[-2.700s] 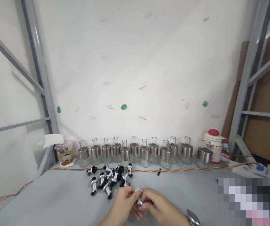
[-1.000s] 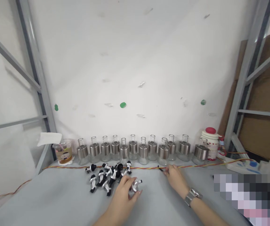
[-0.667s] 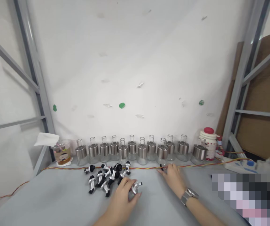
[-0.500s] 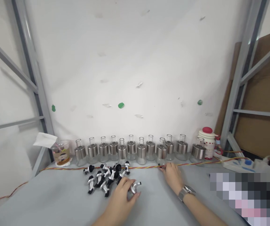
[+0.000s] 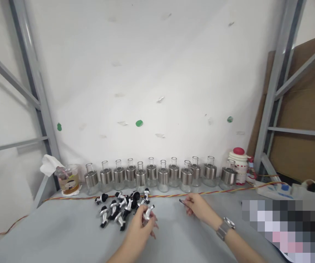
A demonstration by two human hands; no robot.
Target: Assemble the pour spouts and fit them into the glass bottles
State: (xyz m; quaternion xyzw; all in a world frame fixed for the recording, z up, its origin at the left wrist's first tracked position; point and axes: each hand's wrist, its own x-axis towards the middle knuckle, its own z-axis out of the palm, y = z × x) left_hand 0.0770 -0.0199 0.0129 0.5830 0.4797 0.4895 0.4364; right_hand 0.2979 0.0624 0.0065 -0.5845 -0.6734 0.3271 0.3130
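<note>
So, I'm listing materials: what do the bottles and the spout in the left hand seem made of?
Bottles: probably glass, given clear necks, with steel-looking sleeves showing vertical sheen. Spout in the left hand: shiny silver, maybe metal or coated plastic; black tip, perhaps rubber or plastic.

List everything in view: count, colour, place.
Table: one, grey, foreground
Bottles: twelve, clear, silver bands, along white wall
Green marks: three, wall
Spouts: about ten, silver and black, heaped centre left
Lone spout: one, silver and black, centre
Stick: one, black, centre
Cord: one, red and yellow, before bottles
Cup: one, clear, brown sleeve, left end
Tissue: one, white, beside cup
Jar: one, white, red lid, right end
Power strip: one, white, right
Posts: two, grey, either side
Brown board: one, far right
Watch: one, silver, lower right
Left hand: one, holding lone spout
Right hand: one, holding stick
</note>
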